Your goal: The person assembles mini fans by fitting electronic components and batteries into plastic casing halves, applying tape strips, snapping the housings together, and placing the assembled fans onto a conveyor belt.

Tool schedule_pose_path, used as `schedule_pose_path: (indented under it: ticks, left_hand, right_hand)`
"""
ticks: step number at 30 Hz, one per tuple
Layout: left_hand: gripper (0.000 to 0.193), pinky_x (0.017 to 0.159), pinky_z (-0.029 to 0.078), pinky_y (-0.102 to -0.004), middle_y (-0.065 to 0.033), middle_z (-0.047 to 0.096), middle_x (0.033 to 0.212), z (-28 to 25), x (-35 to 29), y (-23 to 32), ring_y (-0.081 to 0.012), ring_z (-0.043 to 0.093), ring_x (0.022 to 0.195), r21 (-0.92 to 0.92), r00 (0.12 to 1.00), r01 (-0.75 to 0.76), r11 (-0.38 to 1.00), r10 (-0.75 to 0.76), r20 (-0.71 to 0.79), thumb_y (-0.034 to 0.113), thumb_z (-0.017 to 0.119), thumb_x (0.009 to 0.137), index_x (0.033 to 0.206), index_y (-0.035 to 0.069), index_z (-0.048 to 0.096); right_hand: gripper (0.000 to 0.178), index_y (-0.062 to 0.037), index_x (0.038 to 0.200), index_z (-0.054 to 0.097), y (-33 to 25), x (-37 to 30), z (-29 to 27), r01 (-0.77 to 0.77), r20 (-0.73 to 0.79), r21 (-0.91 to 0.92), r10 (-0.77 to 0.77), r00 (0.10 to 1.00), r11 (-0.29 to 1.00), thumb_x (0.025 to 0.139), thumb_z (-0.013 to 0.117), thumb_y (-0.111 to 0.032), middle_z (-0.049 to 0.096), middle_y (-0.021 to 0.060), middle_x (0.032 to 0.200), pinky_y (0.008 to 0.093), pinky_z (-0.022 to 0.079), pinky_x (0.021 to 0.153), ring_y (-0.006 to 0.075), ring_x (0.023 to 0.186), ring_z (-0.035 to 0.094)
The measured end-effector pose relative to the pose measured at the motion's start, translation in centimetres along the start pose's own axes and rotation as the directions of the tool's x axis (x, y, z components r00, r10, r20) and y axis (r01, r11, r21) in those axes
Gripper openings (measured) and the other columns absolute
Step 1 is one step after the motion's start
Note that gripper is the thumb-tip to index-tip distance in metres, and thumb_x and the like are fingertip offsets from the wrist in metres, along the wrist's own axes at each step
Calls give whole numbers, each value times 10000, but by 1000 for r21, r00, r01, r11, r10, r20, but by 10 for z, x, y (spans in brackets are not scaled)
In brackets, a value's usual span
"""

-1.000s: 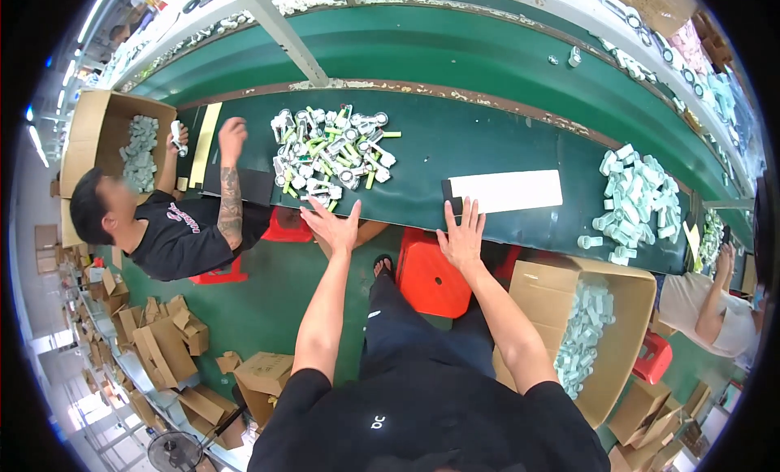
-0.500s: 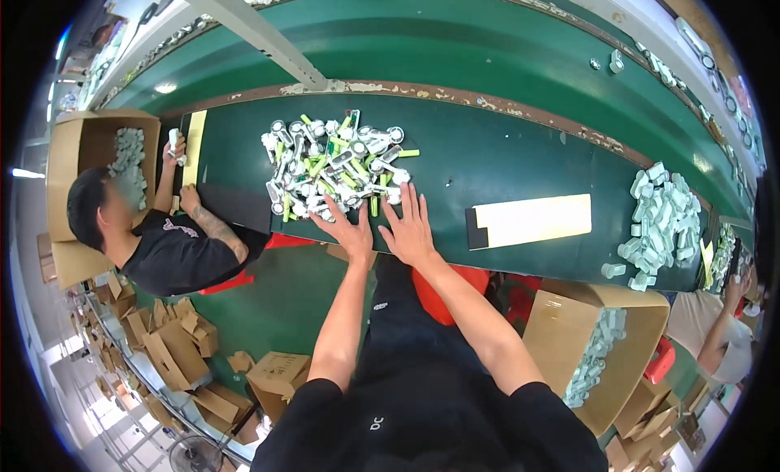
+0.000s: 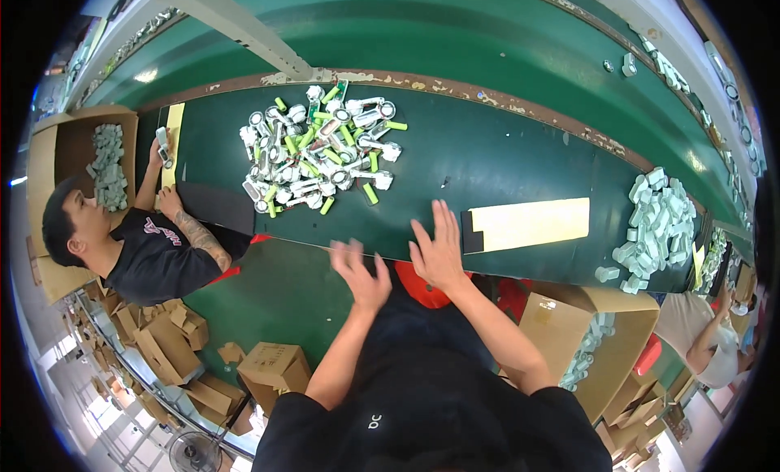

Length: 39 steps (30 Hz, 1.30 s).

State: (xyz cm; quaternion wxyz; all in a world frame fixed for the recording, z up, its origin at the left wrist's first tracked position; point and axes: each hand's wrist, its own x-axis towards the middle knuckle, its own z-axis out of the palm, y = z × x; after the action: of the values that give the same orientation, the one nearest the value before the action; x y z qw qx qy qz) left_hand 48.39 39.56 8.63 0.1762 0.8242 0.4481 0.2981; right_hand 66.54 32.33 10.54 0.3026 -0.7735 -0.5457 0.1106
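Note:
My left hand (image 3: 361, 275) hovers at the table's front edge, its fingers spread and slightly blurred, holding nothing. My right hand (image 3: 439, 253) is over the front of the dark green tabletop, fingers apart and also without anything in it. Beyond and left of both hands lies a loose pile of small white device parts (image 3: 321, 159) with lime-green cylindrical cells and bits of circuit board among them. Just right of my right hand is a flat pale yellow sheet (image 3: 532, 225) with a black strip (image 3: 472, 233) at its left end.
A heap of pale green plastic housings (image 3: 658, 224) sits at the table's right end. Below it stands an open cardboard box (image 3: 540, 322) of similar pieces. At left a co-worker (image 3: 154, 253) holds a white part. A metal post (image 3: 236, 25) rises at the back edge.
Both hands have drawn back from the pile toward me, the right one also shifting right. The pile's near edge now shows uncovered. The whole view has turned slightly.

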Motion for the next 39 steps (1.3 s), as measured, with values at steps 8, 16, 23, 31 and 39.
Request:
schedule_pose_path:
  ticks: [8, 16, 23, 31, 39]
  left_hand:
    - [532, 1184, 405, -483, -232, 570, 1435, 138, -57, 27, -393, 531, 1369, -189, 161, -218, 957, 226, 961, 225, 664, 959, 1442, 29, 557]
    - [536, 1186, 402, -478, -231, 565, 1444, 139, -78, 8, -388, 528, 1374, -118, 337, 81, 990, 85, 938, 234, 651, 974, 1460, 33, 545]
    - [541, 1188, 398, -473, -230, 560, 1452, 152, -112, -10, -383, 526, 1380, -220, 383, 237, 946, 117, 916, 242, 639, 990, 1479, 37, 533]
    - [546, 1190, 395, -467, -229, 553, 1462, 226, -120, -21, -377, 523, 1386, -589, -58, 218, 778, 613, 788, 252, 625, 1007, 1499, 42, 519]
    - [551, 1192, 391, -461, -228, 547, 1471, 247, -94, -51, -372, 520, 1392, -567, -77, 343, 749, 624, 777, 261, 611, 1024, 1520, 47, 505]
  right_hand:
    - [734, 3, 1593, 364, 63, -28, -2, -405, -127, -251, 385, 914, 879, 988, 624, -320, 134, 369, 1673, 681, 145, 1229, 567, 1554, 109]
    - [775, 49, 1579, 345, 32, -2, 25, -476, -227, -189, 433, 872, 859, 976, 647, -333, 135, 345, 1688, 667, 134, 1237, 552, 1564, 106]
    - [562, -7, 1284, 618, 28, 79, 27, 76, -272, 66, -55, 961, 995, 786, 798, -196, 574, 229, 1342, 565, 457, 1027, 431, 1166, 572]
    - [560, 44, 1304, 565, 27, 90, 68, 246, -486, 143, -148, 861, 959, 845, 741, -224, 538, 269, 1370, 662, 335, 1174, 439, 1260, 553]
    - [945, 6, 1380, 553, 120, 165, -119, -91, -686, -182, -60, 725, 979, 787, 675, -720, 504, 294, 1344, 787, 187, 1141, 503, 1341, 420]
